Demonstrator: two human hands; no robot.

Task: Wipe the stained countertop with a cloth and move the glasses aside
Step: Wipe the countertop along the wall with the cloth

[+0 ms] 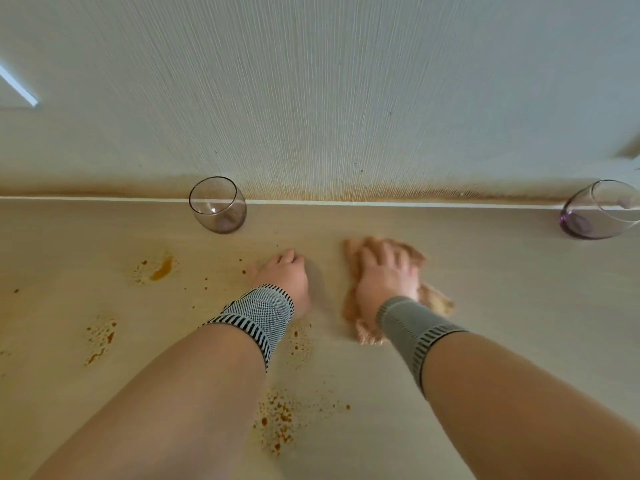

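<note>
Right hand: palm down, fingers spread and lying flat on a tan cloth, pressing it to the tabletop; nothing pinched. The hand and cloth are blurred. Cloth edges show beyond the fingertips, at the outer side of the hand and under the wrist. A grey wristband covers the wrist; the bare forearm runs back toward the lower right corner.

Left hand: just beside the right hand, apart from the cloth, resting on the tabletop with the fingers curled under loosely; they hold nothing. A black-and-white patterned wristband covers the wrist; the forearm runs back toward the lower left.

Stains: orange-brown spots and smears lie left of the left-hand fingers, with more beside the left wristband and between the two forearms.

Near glass: clear, stemless, upright, beyond and left of the left-hand fingers, against the wall.

Far glass: purple-tinted base, well to the right of the right-hand fingers, at the picture's edge, also by the wall. It looks tilted, though the wide lens may cause that.
</note>
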